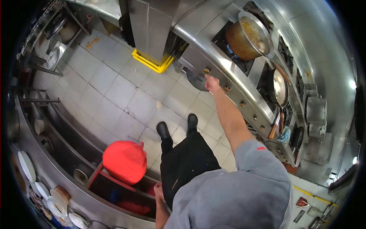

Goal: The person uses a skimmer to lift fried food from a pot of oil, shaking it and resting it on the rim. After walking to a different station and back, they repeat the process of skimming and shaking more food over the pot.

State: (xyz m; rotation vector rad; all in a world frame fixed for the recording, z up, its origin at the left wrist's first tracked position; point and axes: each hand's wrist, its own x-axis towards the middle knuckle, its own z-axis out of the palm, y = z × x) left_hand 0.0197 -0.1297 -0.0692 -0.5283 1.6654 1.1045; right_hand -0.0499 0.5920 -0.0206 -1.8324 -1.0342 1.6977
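Note:
My right arm reaches out to the front of a steel stove [213,53]. The fingers of my right hand [212,83] are closed at a stove knob [206,71], partly covering it. On the burner behind it stands a large pot [238,40] with bubbling, yellowish contents, and a blue flame shows beneath. My left hand [158,191] hangs low by my black apron [190,164], its fingers curled in with nothing visible in them. Near it is a red rounded cover or bag [124,162] by the steel counter.
A pan with pale contents [280,88] sits on the stove, its handle pointing toward me, near a blue cloth [284,134]. A yellow bumper [152,65] edges a steel cabinet ahead. Plates [26,166] line the left counter [49,164]. Tiled floor [114,91] lies between.

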